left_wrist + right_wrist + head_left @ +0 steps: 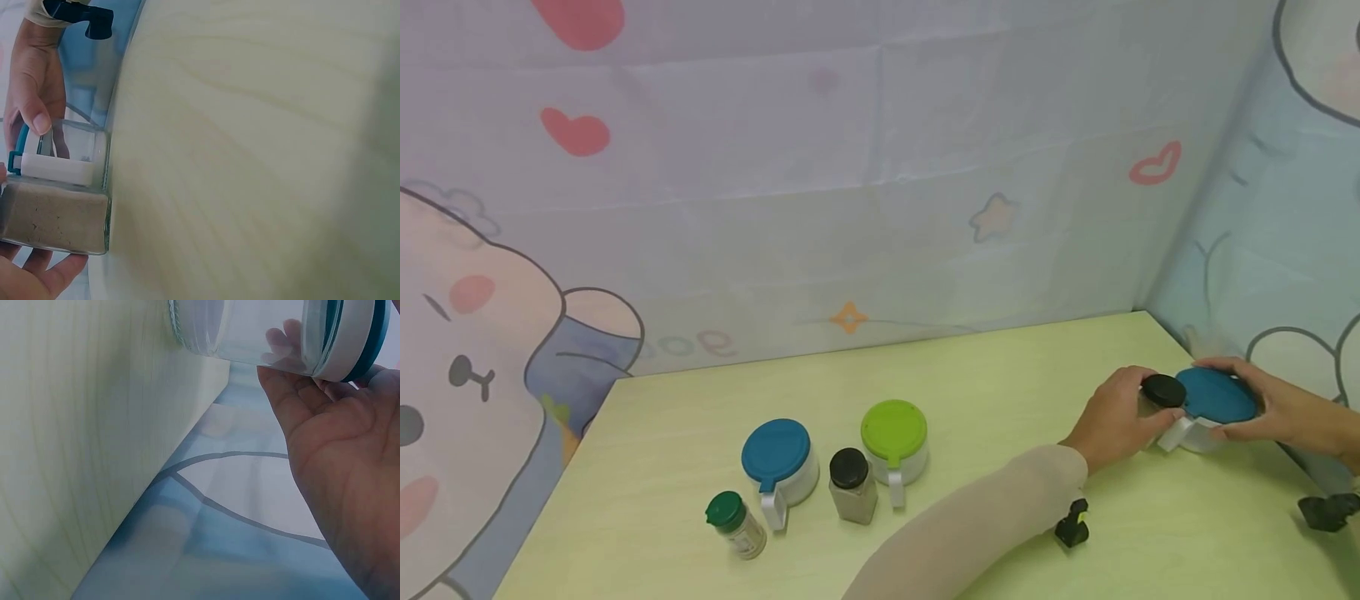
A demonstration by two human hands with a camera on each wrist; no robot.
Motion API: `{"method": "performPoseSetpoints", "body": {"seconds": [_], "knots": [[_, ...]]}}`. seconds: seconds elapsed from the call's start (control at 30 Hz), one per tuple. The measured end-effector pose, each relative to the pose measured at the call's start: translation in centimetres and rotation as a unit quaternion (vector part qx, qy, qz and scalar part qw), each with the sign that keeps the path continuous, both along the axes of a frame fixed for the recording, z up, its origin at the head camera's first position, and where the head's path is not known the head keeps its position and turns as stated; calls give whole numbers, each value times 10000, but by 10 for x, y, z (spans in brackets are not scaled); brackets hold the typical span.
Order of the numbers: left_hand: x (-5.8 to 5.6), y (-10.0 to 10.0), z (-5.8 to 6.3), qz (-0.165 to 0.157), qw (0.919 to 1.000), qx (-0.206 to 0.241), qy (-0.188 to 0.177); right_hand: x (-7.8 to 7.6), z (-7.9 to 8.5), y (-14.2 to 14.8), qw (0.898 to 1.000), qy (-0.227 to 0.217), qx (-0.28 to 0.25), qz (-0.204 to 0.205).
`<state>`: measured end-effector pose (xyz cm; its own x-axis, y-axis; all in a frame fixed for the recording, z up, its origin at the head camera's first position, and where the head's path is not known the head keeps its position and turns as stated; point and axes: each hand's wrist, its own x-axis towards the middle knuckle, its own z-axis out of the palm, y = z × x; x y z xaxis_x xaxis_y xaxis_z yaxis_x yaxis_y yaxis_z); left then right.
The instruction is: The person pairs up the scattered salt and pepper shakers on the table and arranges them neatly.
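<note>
At the table's right side, my left hand holds a square spice jar with a black lid. Brown powder fills this jar in the left wrist view, where my fingers wrap its lower side. My right hand grips a round jar with a blue lid and a white handle, thumb and fingers spread around its sides. The two jars stand side by side, the round jar's handle right against the spice jar. In the right wrist view, the round jar's glass body is see-through.
On the left half of the table stand another blue-lidded jar, a green-lidded jar, a black-lidded spice jar and a green-capped shaker. A printed cloth hangs behind the table and along its right side.
</note>
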<state>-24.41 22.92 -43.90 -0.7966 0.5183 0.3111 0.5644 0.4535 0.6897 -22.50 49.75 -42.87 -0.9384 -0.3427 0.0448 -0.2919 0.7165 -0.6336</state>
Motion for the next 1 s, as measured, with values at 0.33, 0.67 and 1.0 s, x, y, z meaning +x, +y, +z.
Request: {"method": "performPoseSetpoints", "body": {"seconds": [0.33, 0.67, 1.0], "knots": [[-2, 0, 1, -18, 10000, -10, -78, 0, 4, -1, 10000, -60, 52, 25], [-5, 0, -2, -73, 9999, -71, -1, -1, 3, -1, 10000, -5, 51, 16], [-4, -1, 1, -97, 9999, -115, -79, 0, -3, 1, 9998, 155, -93, 69]]}}
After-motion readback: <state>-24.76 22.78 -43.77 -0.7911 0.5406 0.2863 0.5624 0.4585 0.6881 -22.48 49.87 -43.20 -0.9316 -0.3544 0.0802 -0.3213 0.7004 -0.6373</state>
